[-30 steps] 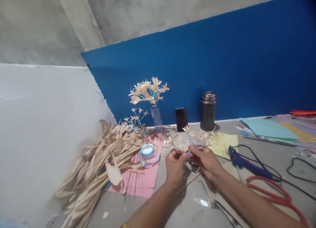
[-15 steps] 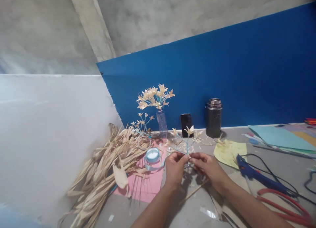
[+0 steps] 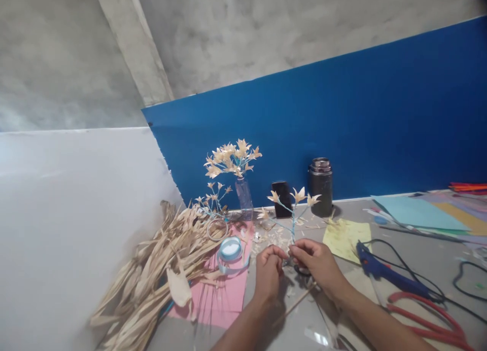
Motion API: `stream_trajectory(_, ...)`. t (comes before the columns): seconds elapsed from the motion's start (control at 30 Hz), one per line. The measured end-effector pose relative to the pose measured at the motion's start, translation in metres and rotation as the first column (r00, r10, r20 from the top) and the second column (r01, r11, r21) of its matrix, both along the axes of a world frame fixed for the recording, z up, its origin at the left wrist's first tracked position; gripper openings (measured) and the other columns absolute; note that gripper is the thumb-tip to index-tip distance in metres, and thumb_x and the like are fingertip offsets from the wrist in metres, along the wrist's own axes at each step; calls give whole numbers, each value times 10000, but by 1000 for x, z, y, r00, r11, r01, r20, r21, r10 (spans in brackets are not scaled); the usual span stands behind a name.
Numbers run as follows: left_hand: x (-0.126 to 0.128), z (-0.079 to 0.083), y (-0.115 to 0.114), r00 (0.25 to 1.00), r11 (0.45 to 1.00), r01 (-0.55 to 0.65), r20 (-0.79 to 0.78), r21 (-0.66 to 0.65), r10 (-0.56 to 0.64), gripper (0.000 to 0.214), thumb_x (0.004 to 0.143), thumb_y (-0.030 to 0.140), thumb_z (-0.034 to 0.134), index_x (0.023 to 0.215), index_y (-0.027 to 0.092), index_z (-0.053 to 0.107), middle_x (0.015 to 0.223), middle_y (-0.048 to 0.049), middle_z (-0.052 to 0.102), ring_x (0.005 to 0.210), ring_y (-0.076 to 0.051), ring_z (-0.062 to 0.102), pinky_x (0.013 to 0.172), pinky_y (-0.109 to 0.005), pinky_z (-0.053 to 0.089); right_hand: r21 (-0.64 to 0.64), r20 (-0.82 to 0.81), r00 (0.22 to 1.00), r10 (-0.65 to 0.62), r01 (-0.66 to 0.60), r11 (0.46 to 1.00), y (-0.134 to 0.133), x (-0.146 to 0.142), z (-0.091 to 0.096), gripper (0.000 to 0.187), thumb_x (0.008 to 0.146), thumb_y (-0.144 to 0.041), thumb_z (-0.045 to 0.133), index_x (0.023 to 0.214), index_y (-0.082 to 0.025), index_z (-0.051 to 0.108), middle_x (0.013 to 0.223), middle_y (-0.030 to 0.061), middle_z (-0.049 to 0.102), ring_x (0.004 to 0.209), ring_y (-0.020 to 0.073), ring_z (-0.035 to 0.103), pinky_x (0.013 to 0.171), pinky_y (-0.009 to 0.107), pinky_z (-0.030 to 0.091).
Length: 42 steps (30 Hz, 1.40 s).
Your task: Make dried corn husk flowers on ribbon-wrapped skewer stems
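Head view, flower spray: I find it upright above the bench [image 3: 286, 336], its blue-wrapped stem [image 3: 293, 221] branching to four pale blossoms.
Right grip [image 3: 320, 262]: thumb and fingers pinched on the lower end of that stem; the blossoms stand above the fingertips, most of them up and to the left.
Left grip [image 3: 267, 274]: fingers curled, tips just beside the stem's lower end; I cannot tell whether anything is held between them.
Under the right grip: a dark curved item [image 3: 303, 273], partly hidden, which I cannot identify; a thin stick [image 3: 294, 306] slants below.
Beyond the spray: a phone [image 3: 280, 191] leaning at the blue panel [image 3: 304, 112], with a dark flask [image 3: 320, 188] upright beside it.
Left side: dried husks [image 3: 152, 270] in a heap, a roll of light blue ribbon [image 3: 230, 251] on pink paper [image 3: 228, 297], and a clear bottle [image 3: 244, 199] holding a fuller bunch of blossoms [image 3: 230, 158].
Right side: yellow paper [image 3: 348, 238], a blue glue gun [image 3: 395, 277], and red handles [image 3: 428, 331] nearest me.
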<state>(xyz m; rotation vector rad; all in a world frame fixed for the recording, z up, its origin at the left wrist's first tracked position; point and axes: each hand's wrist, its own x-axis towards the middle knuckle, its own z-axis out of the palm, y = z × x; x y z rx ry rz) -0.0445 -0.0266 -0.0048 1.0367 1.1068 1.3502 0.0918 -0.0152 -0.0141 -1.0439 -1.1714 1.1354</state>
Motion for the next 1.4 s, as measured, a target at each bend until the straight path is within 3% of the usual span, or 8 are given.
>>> stream_trajectory(0.13, 2, -1, -1, 996, 995, 16, 94, -96, -6, 170, 585, 297, 610, 724, 214, 555, 459, 116, 256, 404, -70, 212, 424, -204, 162, 63, 24, 999, -25, 24, 998, -2, -3, 3, 345, 715, -506, 786, 624, -187, 690, 568, 0, 613, 545, 152, 522, 547, 282, 410)
stream_trajectory(0.23, 1, -1, 1, 997, 997, 32, 69, -74, -27, 258, 615, 402, 660, 762, 217, 558, 422, 130, 264, 371, -68, 194, 398, -207, 173, 92, 54, 996, -67, 62, 994, -3, -2, 5, 335, 719, -493, 795, 611, -193, 691, 595, 13, 640, 595, 185, 583, 613, 307, 464)
stream_trajectory(0.43, 0, 2, 1, 990, 996, 84, -115, 22, -80, 410, 718, 535, 704, 805, 134, 687, 433, -9, 568, 364, -113, 465, 448, -228, 336, 158, 120, 990, -79, 59, 986, -5, 2, 8, 286, 775, -468, 762, 695, -195, 731, 713, 53, 728, 703, 247, 668, 701, 334, 496)
stream_trajectory(0.57, 0, 2, -1, 987, 997, 81, -139, 20, -77, 419, 679, 526, 755, 763, 118, 709, 474, -50, 625, 389, -151, 537, 461, -260, 401, 167, 204, 973, -107, 74, 983, -6, 4, 9, 271, 836, -449, 688, 747, -199, 745, 776, 59, 754, 766, 261, 678, 733, 327, 488)
stream_trajectory(0.8, -5, -3, -1, 977, 988, 133, -175, 80, -118, 353, 774, 527, 640, 675, 211, 520, 392, 49, 472, 339, -97, 352, 409, -228, 287, 194, 240, 965, -111, 65, 979, -6, 2, 3, 288, 848, -448, 659, 778, -189, 764, 823, 68, 768, 791, 259, 699, 765, 319, 510)
stream_trajectory(1.03, -2, -15, -10, 903, 934, 326, -341, 147, -262, 405, 917, 555, 472, 671, 234, 462, 442, 49, 409, 397, -118, 338, 460, -261, 272, 176, 204, 967, -151, 116, 978, -7, 2, 2, 309, 784, -488, 702, 815, -195, 795, 891, 103, 794, 874, 298, 723, 864, 370, 534)
stream_trajectory(1.2, -1, -28, -11, 892, 930, 331, -374, 158, -254, 489, 940, 599, 427, 614, 235, 431, 444, 48, 349, 423, -115, 294, 488, -274, 267, 163, 148, 980, -134, 109, 980, -9, 1, 8, 348, 744, -534, 736, 758, -189, 781, 807, 99, 780, 786, 286, 720, 771, 360, 549)
stream_trajectory(1.4, -3, -16, -6, 842, 936, 284, -522, 209, -139, 432, 897, 411, 523, 527, 188, 498, 481, 14, 445, 502, -119, 397, 543, -258, 310, 127, -9, 992, -129, 129, 983, -10, -3, 12, 353, 694, -535, 755, 704, -182, 744, 737, 92, 749, 686, 260, 699, 640, 328, 560)
